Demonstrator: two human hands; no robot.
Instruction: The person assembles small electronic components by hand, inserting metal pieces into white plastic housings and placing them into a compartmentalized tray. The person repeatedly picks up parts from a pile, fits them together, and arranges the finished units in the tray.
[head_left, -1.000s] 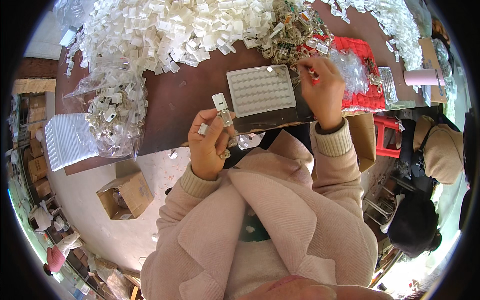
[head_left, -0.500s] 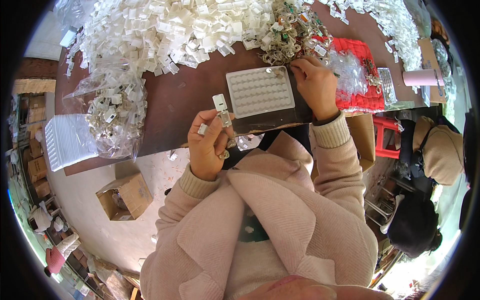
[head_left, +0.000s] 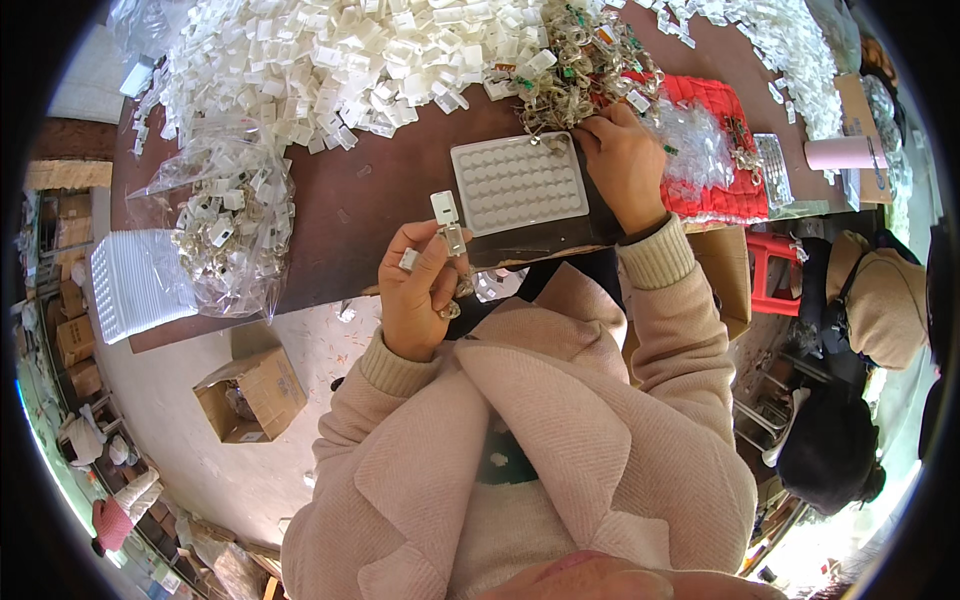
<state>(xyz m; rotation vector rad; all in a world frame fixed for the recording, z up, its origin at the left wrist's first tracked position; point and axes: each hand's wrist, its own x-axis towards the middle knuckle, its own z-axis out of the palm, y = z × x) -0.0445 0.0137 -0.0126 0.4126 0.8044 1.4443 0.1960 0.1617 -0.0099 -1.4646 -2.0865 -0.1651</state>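
My left hand (head_left: 418, 290) is closed on a small white plastic case (head_left: 446, 212), which stands up open from between thumb and fingers. A second small white piece (head_left: 409, 260) shows between the fingers, and clear, gold-tinted bits (head_left: 455, 300) hang at the palm's side. My right hand (head_left: 628, 170) has its fingers curled together at the near edge of a heap of small clear and metallic parts (head_left: 580, 70); what the fingertips grip is hidden. Between the hands lies a white moulded tray (head_left: 480, 225) with rows of small hollows, near the table's front edge.
A large heap of white plastic cases (head_left: 330, 70) covers the table's far side. At left are a clear bag of parts (head_left: 235, 240) and stacked white trays (head_left: 140, 285). To the right lie a red cloth (head_left: 745, 205) with clear bags and a pink roll (head_left: 838, 155). A cardboard box (head_left: 250, 395) stands below.
My right hand has shifted slightly left and farther into the edge of the parts heap. The left hand, still holding the white case, has barely moved.
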